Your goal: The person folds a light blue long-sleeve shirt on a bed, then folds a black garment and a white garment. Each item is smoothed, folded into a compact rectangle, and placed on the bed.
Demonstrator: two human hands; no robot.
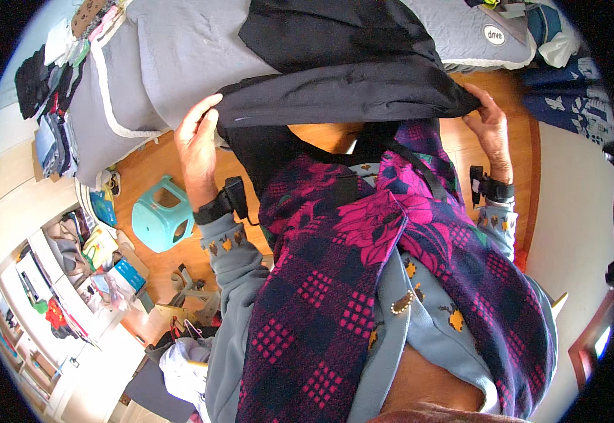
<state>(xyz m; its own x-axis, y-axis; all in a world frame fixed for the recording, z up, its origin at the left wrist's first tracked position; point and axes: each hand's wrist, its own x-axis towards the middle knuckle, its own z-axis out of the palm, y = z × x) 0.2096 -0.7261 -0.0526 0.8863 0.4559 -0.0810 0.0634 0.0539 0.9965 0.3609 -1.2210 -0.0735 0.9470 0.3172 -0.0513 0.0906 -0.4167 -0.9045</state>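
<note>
A black cloth garment (338, 95) is stretched out in front of me, its near edge running straight between my hands. My left hand (197, 140) pinches its left end with thumb and fingers. At the other end, my right hand (489, 119) grips the corner the same way. The far part of the garment lies over a grey quilted bed cover (190, 47). Each wrist wears a black strap with a small device. Which kind of garment it is, I cannot tell.
A turquoise plastic stool (163, 214) stands on the wood floor at left. Folded clothes (56, 140) are stacked along the bed's left side. Boxes and bags crowd a white cabinet (90, 365) at lower left. Dark blue patterned fabric (571, 106) hangs at right beside a pale wall (566, 195).
</note>
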